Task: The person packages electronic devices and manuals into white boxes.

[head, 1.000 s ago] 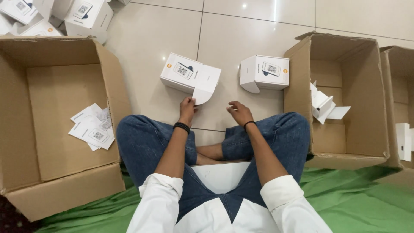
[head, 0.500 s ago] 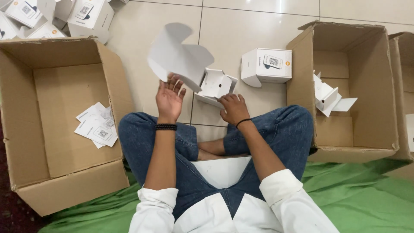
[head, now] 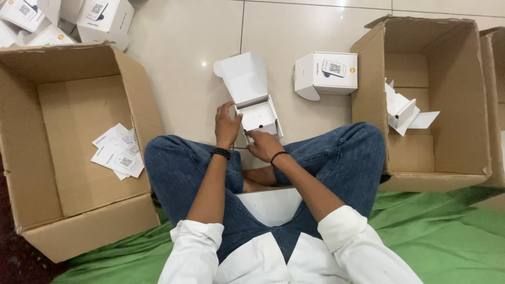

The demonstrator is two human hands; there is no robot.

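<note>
The small white box (head: 252, 100), lifted half a second earlier, has been lowered to the tiled floor (head: 184, 47) before the crossed legs, lid flipped back. Its left wall is gripped by the left hand (head: 227, 125); its near edge is pinched by the right hand (head: 263, 144). A closed box (head: 326, 74) lies nearby.

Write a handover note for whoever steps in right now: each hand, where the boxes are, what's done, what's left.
Left hand: grip on the left side of the open white box, lid flap up.
Right hand: at the box's near edge, fingers on it.
The box sits on the floor before the crossed legs.
Closed white box lies just beyond, to the right.
Left carton: loose leaflets inside.
Right carton: white inserts inside.
More white boxes at the far left.
Done: one box opened. Left: the closed box, untouched.
</note>
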